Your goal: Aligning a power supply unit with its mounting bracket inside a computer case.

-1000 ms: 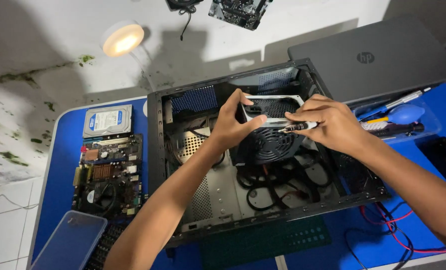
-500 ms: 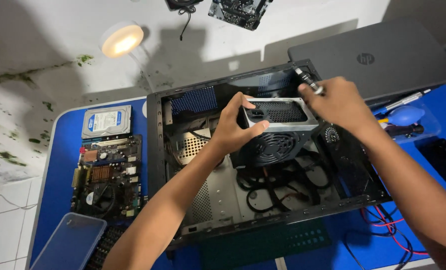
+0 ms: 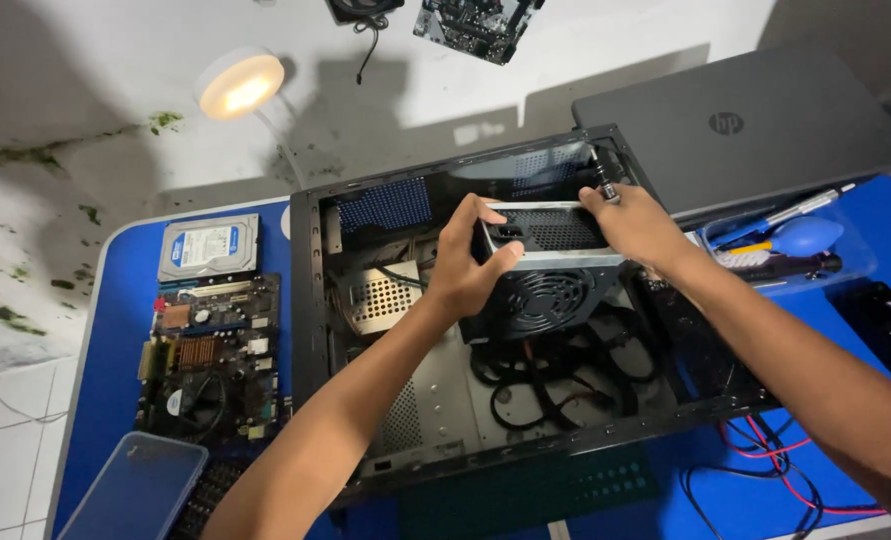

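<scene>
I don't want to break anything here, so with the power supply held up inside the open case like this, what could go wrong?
The left hand alone grips the power supply, so it might slip onto the case floor. Its black cables lie looped beneath and could snag or get pinched. The right hand holds a small tool at the case's edge, which might slip against the metal.

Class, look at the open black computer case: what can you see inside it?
Inside the computer case: a power supply with round fan grille, gripped by the left hand, black cables below it. What lies beneath the supply is hidden.
</scene>
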